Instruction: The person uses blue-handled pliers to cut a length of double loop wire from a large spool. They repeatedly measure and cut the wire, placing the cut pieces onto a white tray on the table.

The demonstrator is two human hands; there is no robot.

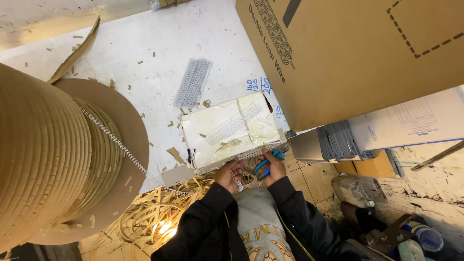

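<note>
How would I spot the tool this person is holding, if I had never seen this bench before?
Start at the big cardboard spool on the left and follow its wire strip to the table's near edge, where a worn white block sits. Just below the block's right corner, the right hand grips pliers. Their bright blue handles are the only blue thing among the tan paper scraps.

A large cardboard box (357,53) is seen at one o'clock, a big brown spool (53,159) at nine, paper scraps (150,212) at seven.
</note>
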